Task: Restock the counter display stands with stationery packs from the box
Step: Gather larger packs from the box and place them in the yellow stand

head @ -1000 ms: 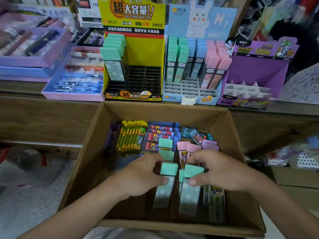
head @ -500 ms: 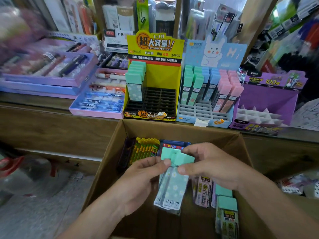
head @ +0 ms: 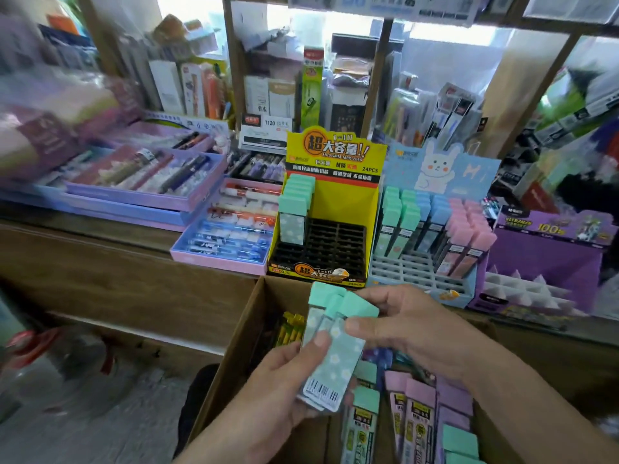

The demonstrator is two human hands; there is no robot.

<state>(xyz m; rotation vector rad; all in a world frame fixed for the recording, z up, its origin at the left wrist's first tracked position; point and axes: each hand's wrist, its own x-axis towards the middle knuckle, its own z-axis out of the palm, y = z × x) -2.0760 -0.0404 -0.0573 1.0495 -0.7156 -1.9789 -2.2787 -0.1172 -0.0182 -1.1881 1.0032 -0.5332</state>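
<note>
Both hands hold a small stack of mint-green stationery packs (head: 335, 343) with white flowers and a barcode, above the open cardboard box (head: 248, 316). My left hand (head: 288, 386) grips the stack from below, thumb on its face. My right hand (head: 405, 326) pinches the green caps at the top. The yellow display stand (head: 335, 202) on the counter has one column of the same green packs (head: 296, 209) at its left; its other black slots are bare. The box holds more green, purple and yellow packs (head: 415, 416).
Right of the yellow stand is a blue rabbit stand (head: 432, 229) with green, blue and pink packs, then a purple stand (head: 549, 259) with white dividers. Pen trays (head: 231, 229) lie on the wooden counter at left. Crowded shelves rise behind.
Both hands have lifted the green packs out of the box and brought them together into one stack, raised toward the counter. The view has tilted upward.
</note>
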